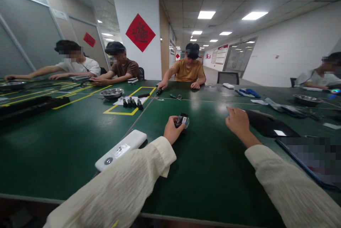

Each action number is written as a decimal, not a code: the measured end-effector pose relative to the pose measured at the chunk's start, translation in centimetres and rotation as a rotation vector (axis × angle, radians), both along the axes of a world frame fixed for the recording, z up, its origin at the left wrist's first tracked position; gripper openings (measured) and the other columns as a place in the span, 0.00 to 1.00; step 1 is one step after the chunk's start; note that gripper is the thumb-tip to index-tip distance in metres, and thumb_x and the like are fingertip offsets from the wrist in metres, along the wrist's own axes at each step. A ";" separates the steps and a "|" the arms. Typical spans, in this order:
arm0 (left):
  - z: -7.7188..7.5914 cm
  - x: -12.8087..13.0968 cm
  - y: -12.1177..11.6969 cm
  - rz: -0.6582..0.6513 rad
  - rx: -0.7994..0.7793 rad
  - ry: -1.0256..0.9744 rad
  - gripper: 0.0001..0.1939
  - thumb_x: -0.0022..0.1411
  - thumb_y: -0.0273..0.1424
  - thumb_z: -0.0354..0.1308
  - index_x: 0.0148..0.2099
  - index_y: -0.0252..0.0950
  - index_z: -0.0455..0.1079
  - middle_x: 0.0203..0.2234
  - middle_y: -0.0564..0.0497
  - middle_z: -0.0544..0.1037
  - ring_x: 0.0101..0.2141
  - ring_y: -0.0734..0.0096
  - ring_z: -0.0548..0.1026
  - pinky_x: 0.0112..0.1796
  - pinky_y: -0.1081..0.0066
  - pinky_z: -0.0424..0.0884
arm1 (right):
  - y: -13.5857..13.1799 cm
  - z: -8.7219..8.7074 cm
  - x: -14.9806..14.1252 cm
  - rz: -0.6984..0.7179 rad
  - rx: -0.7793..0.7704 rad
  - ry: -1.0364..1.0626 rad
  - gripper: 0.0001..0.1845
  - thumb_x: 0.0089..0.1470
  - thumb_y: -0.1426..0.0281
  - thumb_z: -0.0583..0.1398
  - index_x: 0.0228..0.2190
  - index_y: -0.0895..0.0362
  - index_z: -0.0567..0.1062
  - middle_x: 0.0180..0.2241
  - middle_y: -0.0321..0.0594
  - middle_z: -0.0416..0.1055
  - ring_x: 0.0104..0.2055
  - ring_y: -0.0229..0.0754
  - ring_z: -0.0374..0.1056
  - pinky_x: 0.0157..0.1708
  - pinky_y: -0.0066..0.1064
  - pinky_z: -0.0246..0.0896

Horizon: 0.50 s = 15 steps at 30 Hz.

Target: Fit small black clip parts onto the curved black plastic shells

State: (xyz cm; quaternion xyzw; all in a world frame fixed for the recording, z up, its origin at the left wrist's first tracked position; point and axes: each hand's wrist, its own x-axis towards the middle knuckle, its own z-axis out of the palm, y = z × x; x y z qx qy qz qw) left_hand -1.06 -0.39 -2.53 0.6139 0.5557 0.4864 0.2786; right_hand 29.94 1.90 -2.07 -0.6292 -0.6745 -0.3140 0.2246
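Note:
My left hand (pixel 173 131) is closed round a small black item (pixel 182 118) with a white label and what looks like clear plastic about it. Its exact kind is too small to make out. Above the table's right half, my right hand (pixel 237 121) has its index finger stretched forward and the other fingers partly bent; nothing shows in it. Just right of that hand lies a flat, glossy black object (pixel 269 123). A white power bank-like block (pixel 121 150) with a round dark spot rests left of my left forearm.
On the green table (pixel 207 181), several black cylinders (pixel 132 103) stand by a yellow-taped rectangle, near a metal bowl (pixel 112 94). A dark-edged tablet-like panel (pixel 311 160) lies at right. Opposite, a person (pixel 188 68) holds a black tool; others sit left and right.

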 end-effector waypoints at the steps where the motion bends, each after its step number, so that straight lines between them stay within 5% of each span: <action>1: 0.0 0.0 0.0 0.000 -0.004 0.001 0.20 0.51 0.29 0.65 0.45 0.35 0.64 0.38 0.48 0.74 0.39 0.67 0.73 0.42 0.67 0.67 | 0.0 -0.3 1.4 -0.070 0.000 0.019 0.23 0.50 0.75 0.54 0.49 0.67 0.70 0.41 0.58 0.70 0.45 0.57 0.64 0.44 0.46 0.58; 8: 0.2 0.0 -0.3 -0.038 -0.025 0.023 0.23 0.49 0.30 0.66 0.48 0.35 0.65 0.40 0.47 0.73 0.41 0.65 0.73 0.44 0.66 0.68 | -1.3 -2.1 9.4 -0.517 -0.197 0.294 0.35 0.53 0.61 0.57 0.58 0.67 0.60 0.57 0.70 0.54 0.61 0.67 0.48 0.54 0.53 0.43; 15: 0.9 0.1 -0.9 -0.060 -0.061 0.037 0.21 0.50 0.29 0.64 0.47 0.34 0.65 0.40 0.47 0.74 0.40 0.66 0.73 0.43 0.67 0.68 | -2.1 -1.8 10.3 -0.633 -0.408 0.550 0.37 0.60 0.52 0.48 0.61 0.64 0.57 0.63 0.69 0.41 0.65 0.72 0.33 0.56 0.59 0.32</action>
